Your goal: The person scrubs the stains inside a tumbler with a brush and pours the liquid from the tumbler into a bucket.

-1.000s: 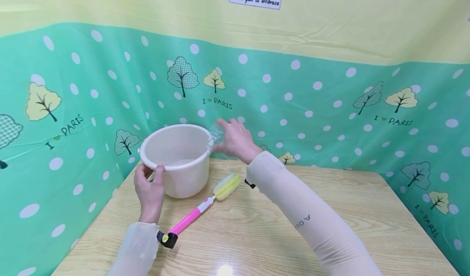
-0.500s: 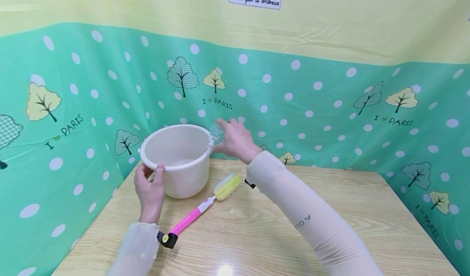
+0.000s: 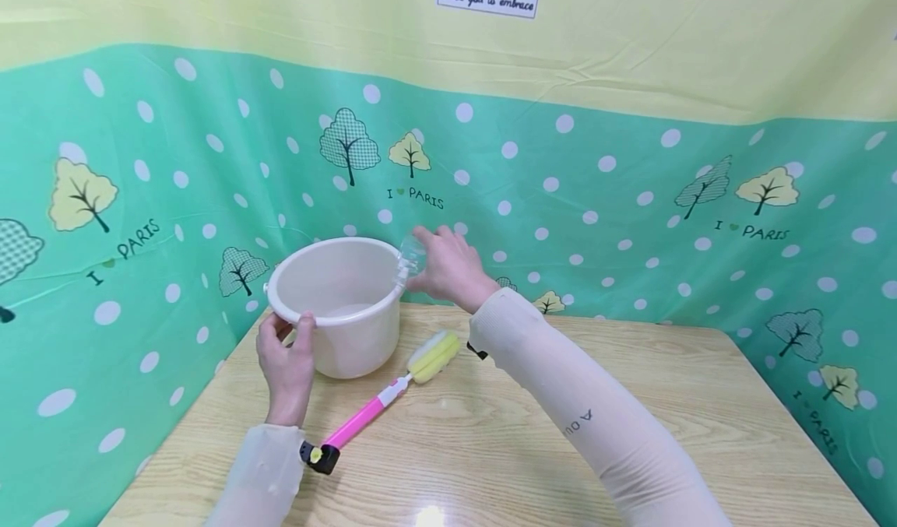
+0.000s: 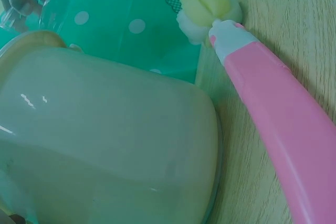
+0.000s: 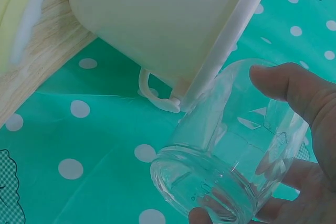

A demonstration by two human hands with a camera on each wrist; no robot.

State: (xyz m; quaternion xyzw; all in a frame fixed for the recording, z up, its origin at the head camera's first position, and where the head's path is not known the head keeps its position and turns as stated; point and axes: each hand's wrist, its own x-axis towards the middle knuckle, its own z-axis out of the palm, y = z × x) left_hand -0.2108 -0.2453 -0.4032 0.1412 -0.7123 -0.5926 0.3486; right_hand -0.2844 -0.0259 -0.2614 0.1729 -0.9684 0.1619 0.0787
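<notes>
A white plastic bucket [image 3: 357,344] stands at the left of the table. My left hand [image 3: 287,367] grips the bucket's near left rim, thumb on top and fingers below. At the opposite rim my right hand [image 3: 452,270] holds a clear drinking glass [image 3: 412,256], which overlaps the rim in this view. In the right wrist view the glass [image 5: 226,145] is tilted, its thick base toward the lower left, with thumb and fingers around it. A bottle brush [image 3: 364,416] with a pink handle and a yellow and white sponge head lies in front of the bucket.
The wooden table [image 3: 631,402] stretches off to the right. A green and yellow printed curtain [image 3: 596,200] hangs close behind it and along both sides. The bucket's side lug [image 5: 152,90] sticks out beneath its rim, near the glass.
</notes>
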